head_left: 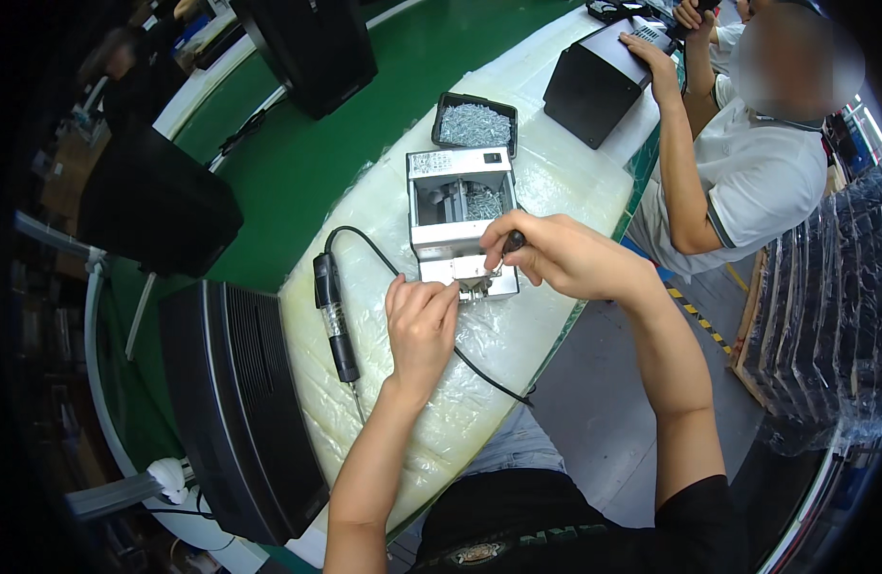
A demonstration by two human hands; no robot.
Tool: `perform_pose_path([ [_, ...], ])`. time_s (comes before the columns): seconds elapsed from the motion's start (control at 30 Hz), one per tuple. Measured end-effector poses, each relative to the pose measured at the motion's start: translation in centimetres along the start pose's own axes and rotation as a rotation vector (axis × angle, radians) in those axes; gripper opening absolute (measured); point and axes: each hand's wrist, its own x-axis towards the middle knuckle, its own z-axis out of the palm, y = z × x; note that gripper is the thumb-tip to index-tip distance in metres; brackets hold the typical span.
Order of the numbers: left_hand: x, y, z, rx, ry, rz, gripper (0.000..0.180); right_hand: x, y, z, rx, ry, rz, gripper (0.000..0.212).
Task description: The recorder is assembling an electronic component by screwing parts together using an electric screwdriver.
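Note:
A white and silver screw feeder (460,234) stands mid-table, with loose screws in its open hopper. My right hand (565,253) is closed round the dark handle of a small screwdriver (514,241) and points it down at the feeder's front mechanism (474,284). On the left side of that front, my left hand (422,320) grips the feeder with bent fingers; its fingertips partly hide the spot they touch. Behind the feeder sits a black tray (475,122) full of small silver screws. An electric screwdriver (336,320) with a see-through middle lies left of my left hand.
Plastic film covers the padded table (393,459). A black cord (494,381) runs under my left wrist toward the right edge. A large black housing (245,402) stands left. At right, a co-worker (757,163) touches another black housing (599,86). A wrapped pallet stack (824,316) stands beyond.

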Motion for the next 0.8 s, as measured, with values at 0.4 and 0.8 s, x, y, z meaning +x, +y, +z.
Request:
perform_pose_path([
  [0.4,0.0,0.1,0.1,-0.005,0.0,0.0,0.016,-0.2,0.2,0.6,-0.142,0.118,-0.024,0.01],
  [0.8,0.5,0.1,-0.3,-0.011,-0.03,-0.005,0.014,-0.7,1.2,6.4,-0.098,0.657,-0.064,0.023],
])
